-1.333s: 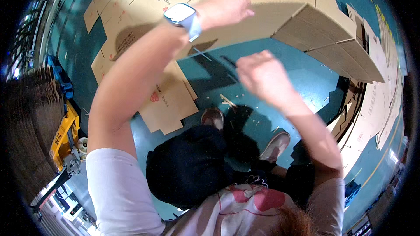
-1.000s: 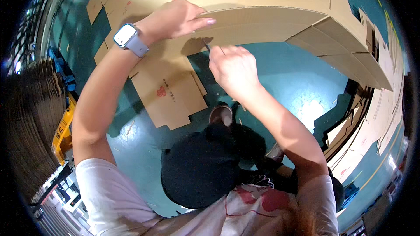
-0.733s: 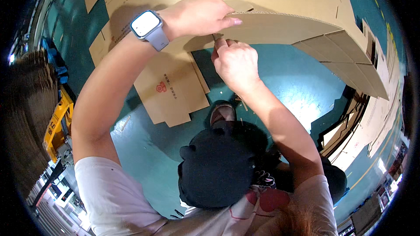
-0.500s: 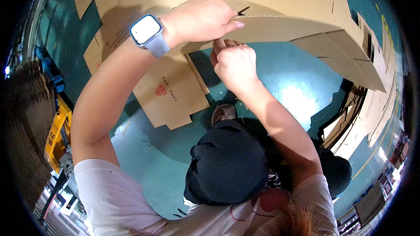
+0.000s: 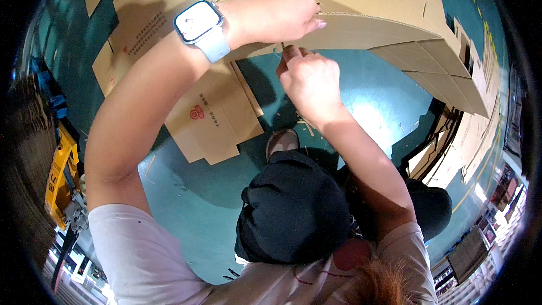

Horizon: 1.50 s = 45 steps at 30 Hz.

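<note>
A large brown corrugated cardboard sheet (image 5: 389, 31) with slits and folded panels stands bent across the far side. My left hand (image 5: 282, 11), a watch (image 5: 199, 21) on its wrist, is closed over the sheet's upper edge. Its thumb lies along the near face; the other fingers are largely hidden. Just below, my right hand (image 5: 311, 82) is closed in a pinch close to the sheet's lower edge. Something thin and dark shows at its fingertips, too small to name. Small pale scraps (image 5: 306, 124) show beneath the right hand.
A flat cardboard piece (image 5: 217, 118) with red print lies on the green floor, left of my shoe (image 5: 282, 142). More cardboard sheets (image 5: 451, 147) are stacked at the right. Yellow equipment (image 5: 61, 175) and a brown stack (image 5: 25, 181) stand at the far left.
My left hand has shifted slightly right and away along the edge. My right hand has moved a little right. More pale scraps now show below it.
</note>
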Tool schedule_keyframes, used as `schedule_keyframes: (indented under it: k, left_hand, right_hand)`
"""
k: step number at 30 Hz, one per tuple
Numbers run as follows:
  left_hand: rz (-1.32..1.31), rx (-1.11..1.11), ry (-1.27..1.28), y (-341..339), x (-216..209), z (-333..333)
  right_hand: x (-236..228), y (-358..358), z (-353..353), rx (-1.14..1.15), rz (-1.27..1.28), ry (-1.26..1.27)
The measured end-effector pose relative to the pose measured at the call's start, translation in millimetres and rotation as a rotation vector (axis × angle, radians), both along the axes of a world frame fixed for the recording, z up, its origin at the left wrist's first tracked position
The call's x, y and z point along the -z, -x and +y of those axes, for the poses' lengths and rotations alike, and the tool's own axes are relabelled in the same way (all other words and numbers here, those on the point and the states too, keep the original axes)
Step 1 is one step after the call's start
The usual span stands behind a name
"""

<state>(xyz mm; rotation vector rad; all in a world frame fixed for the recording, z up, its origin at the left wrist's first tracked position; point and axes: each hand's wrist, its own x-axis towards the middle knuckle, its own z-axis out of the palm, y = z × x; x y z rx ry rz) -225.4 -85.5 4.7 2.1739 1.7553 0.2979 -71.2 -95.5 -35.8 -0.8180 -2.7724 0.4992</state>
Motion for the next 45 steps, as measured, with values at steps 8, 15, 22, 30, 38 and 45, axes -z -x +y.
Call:
schedule_keyframes:
  k: [8, 15, 22, 30, 38, 45]
  left_hand:
    - [-0.029, -0.034, 0.100, -4.0, -3.0, 1.7]
    - [-0.030, 0.019, 0.026, -4.0, 0.7, 2.5]
    - [-0.061, 0.001, 0.286, -3.8, -1.7, 5.4]
    - [-0.222, -0.064, 0.387, -1.6, 16.0, 4.4]
    - [-0.173, -0.141, 0.449, -6.8, 9.1, -0.4]
    - [-0.189, -0.103, 0.554, -7.4, 6.9, 7.3]
  right_hand:
    - [10.5, 5.4, 5.3, 0.000, -0.013, -0.052]
    - [14.9, -7.7, -6.0, 0.034, -0.009, -0.052]
    - [95.8, -75.0, -36.7, -0.005, -0.040, 0.047]
    - [53.4, -5.4, -13.9, 0.273, 0.424, 0.849]
    - [35.0, 3.8, -2.5, 0.461, 0.519, 1.497]
    - [34.5, 3.4, -4.1, 0.495, 0.619, 1.603]
